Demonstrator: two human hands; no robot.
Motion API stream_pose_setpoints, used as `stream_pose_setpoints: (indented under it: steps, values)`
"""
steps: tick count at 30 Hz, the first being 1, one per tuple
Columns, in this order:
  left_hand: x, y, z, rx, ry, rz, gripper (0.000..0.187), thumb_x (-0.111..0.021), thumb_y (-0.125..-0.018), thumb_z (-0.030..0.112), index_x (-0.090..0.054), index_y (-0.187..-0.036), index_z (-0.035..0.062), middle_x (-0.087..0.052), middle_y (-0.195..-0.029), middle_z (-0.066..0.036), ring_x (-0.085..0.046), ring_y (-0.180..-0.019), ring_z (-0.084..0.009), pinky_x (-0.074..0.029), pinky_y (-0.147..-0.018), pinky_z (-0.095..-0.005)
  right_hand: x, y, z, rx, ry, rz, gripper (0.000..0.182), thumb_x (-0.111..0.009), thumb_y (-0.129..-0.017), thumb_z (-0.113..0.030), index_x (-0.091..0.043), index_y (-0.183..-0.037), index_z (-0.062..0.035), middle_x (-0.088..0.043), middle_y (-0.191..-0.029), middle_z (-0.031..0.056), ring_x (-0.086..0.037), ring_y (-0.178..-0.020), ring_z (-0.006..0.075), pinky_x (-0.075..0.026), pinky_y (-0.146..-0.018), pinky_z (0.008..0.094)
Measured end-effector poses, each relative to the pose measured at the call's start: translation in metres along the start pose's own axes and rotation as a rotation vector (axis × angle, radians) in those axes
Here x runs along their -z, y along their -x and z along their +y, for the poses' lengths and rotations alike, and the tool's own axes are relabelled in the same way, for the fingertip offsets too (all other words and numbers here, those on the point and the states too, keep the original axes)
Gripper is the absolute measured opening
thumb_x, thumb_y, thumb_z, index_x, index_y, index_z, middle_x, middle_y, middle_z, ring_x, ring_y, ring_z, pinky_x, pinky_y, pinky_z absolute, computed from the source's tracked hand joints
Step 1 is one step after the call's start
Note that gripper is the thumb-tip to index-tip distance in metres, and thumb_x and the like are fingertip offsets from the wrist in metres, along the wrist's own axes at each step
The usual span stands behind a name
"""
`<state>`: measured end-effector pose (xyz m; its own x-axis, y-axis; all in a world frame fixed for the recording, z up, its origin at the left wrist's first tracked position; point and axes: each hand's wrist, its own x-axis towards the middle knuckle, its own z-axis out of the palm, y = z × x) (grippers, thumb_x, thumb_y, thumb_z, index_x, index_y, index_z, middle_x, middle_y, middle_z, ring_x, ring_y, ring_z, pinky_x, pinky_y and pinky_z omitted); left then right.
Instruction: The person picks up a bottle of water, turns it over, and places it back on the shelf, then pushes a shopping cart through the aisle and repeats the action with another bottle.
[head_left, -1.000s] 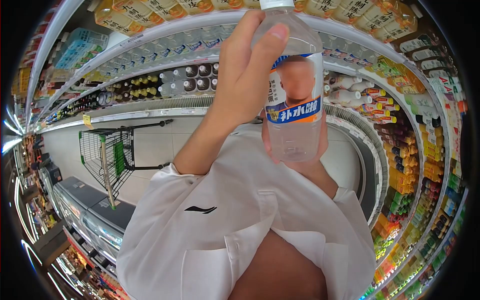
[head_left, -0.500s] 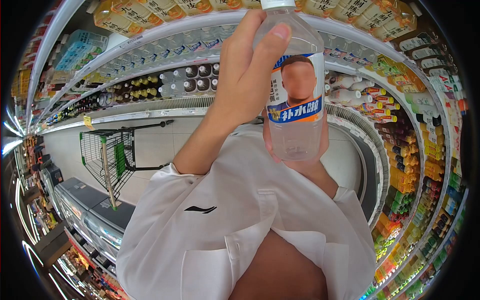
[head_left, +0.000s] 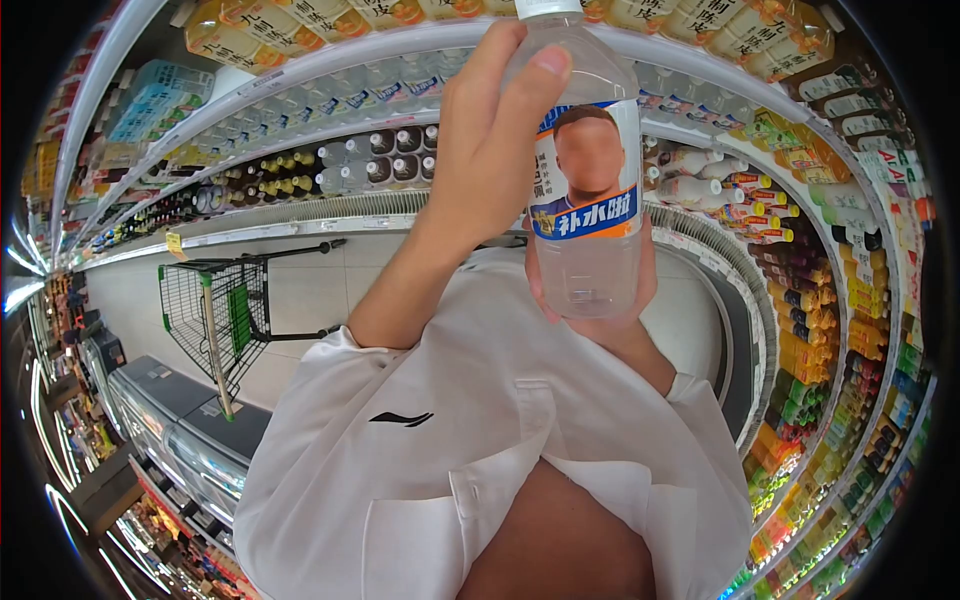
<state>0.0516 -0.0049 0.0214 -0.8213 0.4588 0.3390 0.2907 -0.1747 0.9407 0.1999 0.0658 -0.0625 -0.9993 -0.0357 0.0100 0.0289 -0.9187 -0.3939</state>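
A clear plastic drink bottle (head_left: 590,265) with a white cap stands before my chest, slightly tilted. Its blue, white and orange label carries Chinese characters and a person's portrait. Around the bottle's upper part, just below the cap, my left hand (head_left: 490,140) is closed, the thumb lying across the front. Behind the lower part, my right hand (head_left: 645,275) cups the bottle near its base; most of its fingers are hidden by the bottle.
Curved store shelves (head_left: 330,215) of drink bottles wrap around in front and to the right. A black and green shopping cart (head_left: 215,310) stands on the tiled floor to the left, near a dark chest-type display case (head_left: 190,400). Larger amber bottles (head_left: 235,35) line the top shelf.
The bottle has shifted slightly to the left and turned a little, so its label faces somewhat differently. Both hands keep their hold on it.
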Motion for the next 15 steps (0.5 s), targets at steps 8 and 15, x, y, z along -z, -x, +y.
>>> stream_pose_setpoints:
  steps: [8, 15]
  values:
    - [0.0011, -0.0015, 0.0001, 0.003, 0.001, 0.006, 0.049, -0.052, -0.096, 0.039, -0.048, -0.103, -0.0096, -0.055, -0.076, -0.009, -0.046, -0.075, -0.0134, -0.042, -0.069, -0.0295, -0.0016, -0.0020, -0.0006, 0.015, 0.029, 0.012, 0.079, -0.023, -0.094, -0.070, -0.048, -0.131, -0.0037, -0.064, -0.098, 0.0213, -0.066, -0.075, 0.0265, -0.049, -0.046, 0.0352]
    - [0.0044, -0.0038, -0.0015, 0.027, -0.007, 0.007, 0.050, -0.052, -0.095, 0.038, -0.048, -0.103, -0.0109, -0.052, -0.075, -0.009, -0.045, -0.075, -0.0142, -0.042, -0.069, -0.0295, -0.0013, -0.0036, -0.0020, -0.008, 0.055, 0.019, 0.077, -0.023, -0.095, -0.068, -0.048, -0.130, -0.0041, -0.065, -0.098, 0.0210, -0.066, -0.074, 0.0261, -0.049, -0.047, 0.0354]
